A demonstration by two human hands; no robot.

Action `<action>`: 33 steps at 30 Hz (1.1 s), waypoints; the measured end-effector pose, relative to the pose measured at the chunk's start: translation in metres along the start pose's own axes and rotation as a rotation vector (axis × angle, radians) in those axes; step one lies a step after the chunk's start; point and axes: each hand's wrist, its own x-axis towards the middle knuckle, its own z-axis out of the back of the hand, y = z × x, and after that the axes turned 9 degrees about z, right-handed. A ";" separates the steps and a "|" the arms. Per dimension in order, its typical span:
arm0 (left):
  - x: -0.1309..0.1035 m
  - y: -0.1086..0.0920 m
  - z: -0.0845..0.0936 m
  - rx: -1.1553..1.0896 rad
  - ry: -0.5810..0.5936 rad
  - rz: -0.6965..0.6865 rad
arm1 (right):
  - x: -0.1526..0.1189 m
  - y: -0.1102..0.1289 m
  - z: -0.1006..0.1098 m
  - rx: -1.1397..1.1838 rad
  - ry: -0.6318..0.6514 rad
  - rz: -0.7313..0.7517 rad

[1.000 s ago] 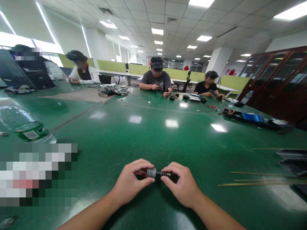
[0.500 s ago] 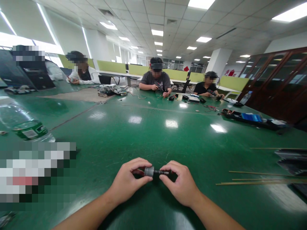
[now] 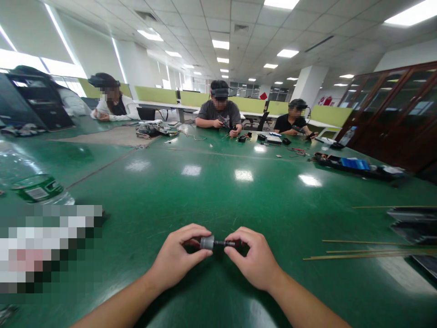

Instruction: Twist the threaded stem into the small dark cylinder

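Just above the green table point(image 3: 218, 191), near its front edge, I hold a small grey metal cylinder point(image 3: 207, 242) with a thin dark shaft point(image 3: 225, 243) sticking out to the right. My left hand point(image 3: 177, 257) pinches the grey cylinder between thumb and fingers. My right hand point(image 3: 251, 259) pinches the far end of the dark shaft. The two hands face each other, knuckles up, a few centimetres apart. The ends of the part are hidden inside my fingers.
A plastic water bottle point(image 3: 30, 182) lies at the left. Thin wooden sticks point(image 3: 358, 250) and dark trays point(image 3: 413, 223) lie at the right. A black tray with a blue item point(image 3: 355, 165) sits farther back. Several people work at the table's far side.
Both hands with the part have shifted slightly left and away from me. The grip looks the same.
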 end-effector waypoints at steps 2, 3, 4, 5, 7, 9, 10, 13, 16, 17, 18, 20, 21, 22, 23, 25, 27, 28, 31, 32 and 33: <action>0.000 0.000 0.001 0.008 -0.009 -0.001 | 0.000 0.001 0.000 0.000 -0.003 -0.002; 0.000 0.000 0.001 0.013 -0.011 -0.001 | 0.001 0.001 0.000 -0.001 -0.005 -0.004; 0.000 0.000 0.002 0.016 -0.013 -0.003 | 0.001 0.001 0.000 -0.002 -0.004 -0.005; 0.000 0.000 0.002 0.018 -0.014 -0.004 | 0.001 0.001 0.000 -0.003 -0.005 -0.006; 0.000 0.001 0.003 0.020 -0.015 -0.004 | 0.000 0.001 0.001 -0.003 -0.007 -0.007; 0.000 0.001 0.003 0.018 -0.019 -0.004 | 0.001 0.000 0.001 -0.001 -0.011 -0.008; 0.000 0.000 0.003 0.018 -0.020 -0.004 | 0.001 0.000 0.001 0.001 -0.013 -0.008; 0.001 0.000 0.003 0.022 -0.026 -0.005 | 0.001 0.000 0.002 0.004 -0.018 -0.008; 0.001 0.000 0.003 0.029 -0.028 -0.003 | 0.001 0.000 0.003 0.001 -0.017 -0.010; 0.001 0.001 0.003 0.031 -0.028 -0.003 | 0.001 0.000 0.003 -0.001 -0.016 -0.010; 0.001 0.001 0.003 0.032 -0.028 -0.004 | 0.001 0.001 0.003 -0.003 -0.013 -0.010; 0.001 0.001 0.003 0.031 -0.029 -0.005 | 0.001 0.001 0.004 -0.007 -0.013 -0.010; 0.001 0.002 0.003 0.030 -0.029 -0.006 | 0.000 0.001 0.004 -0.006 -0.015 -0.010; 0.001 0.002 0.003 0.029 -0.028 -0.007 | 0.000 0.000 0.004 -0.004 -0.018 -0.009; 0.001 0.003 0.003 0.025 -0.028 -0.008 | 0.000 0.000 0.004 -0.001 -0.022 -0.009; 0.001 0.004 0.003 0.019 -0.027 -0.012 | 0.000 -0.001 0.003 0.002 -0.029 -0.007; 0.001 0.005 0.004 0.018 -0.033 -0.014 | 0.001 -0.001 0.004 0.000 -0.032 -0.007; 0.001 0.004 0.004 0.021 -0.038 -0.014 | 0.001 -0.001 0.004 -0.003 -0.031 -0.008; 0.000 0.003 0.004 0.039 -0.049 -0.013 | 0.001 0.000 0.005 -0.013 -0.025 -0.009; 0.000 0.002 0.004 0.044 -0.051 -0.014 | 0.001 0.000 0.005 -0.016 -0.024 -0.009; -0.001 0.001 0.004 0.049 -0.054 -0.013 | 0.001 0.001 0.006 -0.019 -0.023 -0.008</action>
